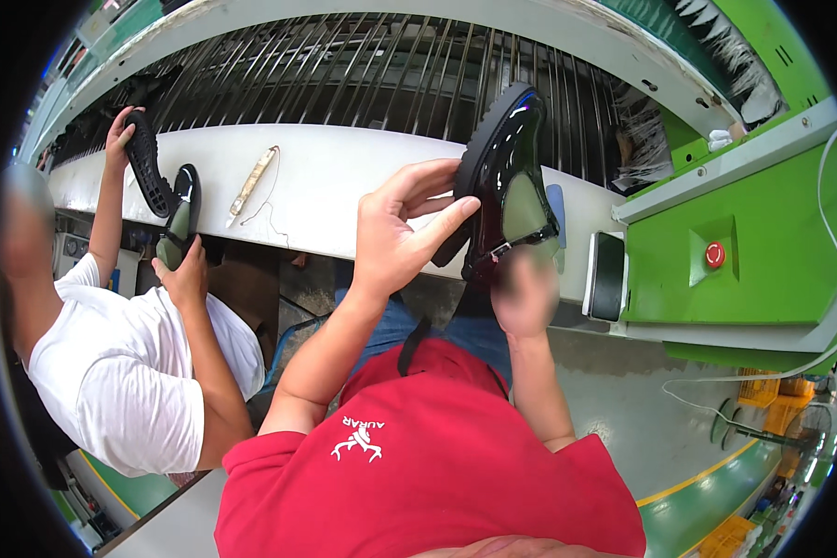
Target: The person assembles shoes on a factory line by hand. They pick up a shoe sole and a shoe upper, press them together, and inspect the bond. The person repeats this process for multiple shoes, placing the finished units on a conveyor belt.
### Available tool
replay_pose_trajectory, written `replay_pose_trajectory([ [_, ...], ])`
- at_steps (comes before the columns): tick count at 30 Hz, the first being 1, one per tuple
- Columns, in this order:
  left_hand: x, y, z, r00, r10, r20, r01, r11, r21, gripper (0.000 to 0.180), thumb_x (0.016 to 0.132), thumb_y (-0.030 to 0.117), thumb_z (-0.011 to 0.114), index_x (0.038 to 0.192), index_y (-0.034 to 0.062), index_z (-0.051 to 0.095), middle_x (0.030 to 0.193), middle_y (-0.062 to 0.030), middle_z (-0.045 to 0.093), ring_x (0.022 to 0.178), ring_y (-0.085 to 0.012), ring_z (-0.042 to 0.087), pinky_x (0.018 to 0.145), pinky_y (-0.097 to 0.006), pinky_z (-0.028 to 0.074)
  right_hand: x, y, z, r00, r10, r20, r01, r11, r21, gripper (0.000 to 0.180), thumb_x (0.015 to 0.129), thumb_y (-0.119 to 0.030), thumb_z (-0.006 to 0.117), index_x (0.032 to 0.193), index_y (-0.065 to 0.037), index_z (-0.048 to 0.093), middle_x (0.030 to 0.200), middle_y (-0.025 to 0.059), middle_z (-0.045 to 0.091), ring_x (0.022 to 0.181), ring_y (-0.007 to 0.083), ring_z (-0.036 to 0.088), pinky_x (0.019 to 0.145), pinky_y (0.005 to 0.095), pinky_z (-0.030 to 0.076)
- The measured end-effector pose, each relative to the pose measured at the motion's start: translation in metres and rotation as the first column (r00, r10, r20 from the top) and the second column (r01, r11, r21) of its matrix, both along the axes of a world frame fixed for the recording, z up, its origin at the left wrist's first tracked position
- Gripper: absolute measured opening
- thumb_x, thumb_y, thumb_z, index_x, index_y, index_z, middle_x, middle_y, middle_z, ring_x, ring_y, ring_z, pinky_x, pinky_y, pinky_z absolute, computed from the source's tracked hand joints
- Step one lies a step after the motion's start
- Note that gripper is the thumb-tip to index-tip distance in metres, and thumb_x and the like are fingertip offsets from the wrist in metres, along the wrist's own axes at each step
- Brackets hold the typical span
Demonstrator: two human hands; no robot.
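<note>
While the left hand point(398, 225) pinches the sole point(475, 160) and the right hand point(524, 299) grips the near end point(483, 262), the slick shoe point(509, 147) could slip.

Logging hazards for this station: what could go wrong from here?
1. The glossy shoe might slip and scuff: the right hand grips its heel end near the bench's edge.
2. The left hand touches the sole; uneven pressure could tilt the shoe.
3. The pale corded tool lies loose; its cord might snag.
</note>
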State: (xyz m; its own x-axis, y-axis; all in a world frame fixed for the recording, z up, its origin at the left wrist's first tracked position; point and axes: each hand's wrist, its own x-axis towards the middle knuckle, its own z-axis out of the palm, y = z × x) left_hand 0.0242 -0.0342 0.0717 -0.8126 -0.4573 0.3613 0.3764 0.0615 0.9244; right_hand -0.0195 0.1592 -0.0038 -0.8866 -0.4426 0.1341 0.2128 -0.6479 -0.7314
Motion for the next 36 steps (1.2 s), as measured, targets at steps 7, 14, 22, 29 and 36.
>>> replay_pose_trajectory([
  [7,-0.002,0.004,0.000,0.993,0.118,-0.008,-0.118,0.993,-0.020,0.036,0.093,0.000,0.086,0.126,-0.0077,0.075,0.116,-0.0184,0.081,0.106,-0.0223,0.080,0.094,-0.033,0.067,0.003,-0.004,0.004,1.000,0.006,-0.012,-0.006,1.000,0.007,0.049,0.110,-0.015,0.067,0.154,-0.002,0.050,0.140,0.0116,0.066,0.121,0.0208,0.069,0.103,0.0385,0.058],
  [14,0.001,0.003,-0.004,0.993,0.117,-0.013,-0.116,0.993,0.038,0.031,0.096,-0.001,0.083,0.126,-0.0077,0.076,0.112,-0.0163,0.082,0.103,-0.0181,0.079,0.092,-0.031,0.066,0.004,-0.009,0.010,1.000,0.007,-0.017,-0.007,1.000,0.003,0.048,0.108,-0.014,0.068,0.151,0.000,0.052,0.138,0.0111,0.067,0.119,0.0190,0.069,0.101,0.0367,0.058],
  [22,0.008,0.007,-0.011,0.983,0.174,0.052,-0.180,0.975,0.129,0.023,0.101,0.005,0.080,0.122,-0.0061,0.079,0.104,-0.0117,0.082,0.092,-0.0114,0.077,0.082,-0.026,0.064,0.010,-0.011,0.012,0.989,-0.072,-0.129,0.096,0.976,0.194,0.055,0.103,-0.013,0.071,0.153,0.002,0.053,0.137,0.0111,0.066,0.121,0.0190,0.066,0.106,0.0363,0.054],
  [29,0.011,-0.009,-0.034,0.997,0.057,-0.053,-0.040,0.959,0.281,0.034,0.104,0.009,0.078,0.133,-0.0059,0.071,0.113,-0.0111,0.079,0.098,-0.0132,0.075,0.086,-0.027,0.062,0.024,-0.018,0.027,0.789,-0.157,-0.595,0.447,0.811,0.378,0.080,0.093,-0.014,0.081,0.162,0.007,0.045,0.141,0.0187,0.063,0.127,0.0273,0.064,0.110,0.0404,0.051],
  [36,0.012,-0.028,-0.035,0.943,0.258,-0.212,-0.158,0.904,0.397,0.047,0.109,0.044,0.072,0.129,0.0033,0.058,0.111,-0.0045,0.067,0.095,-0.0111,0.063,0.086,-0.028,0.053,0.052,-0.040,0.032,0.300,0.016,-0.954,0.690,0.686,0.229,0.080,0.061,-0.015,0.100,0.137,-0.010,0.075,0.140,0.0184,0.061,0.121,0.0405,0.063,0.101,0.0491,0.056],
])
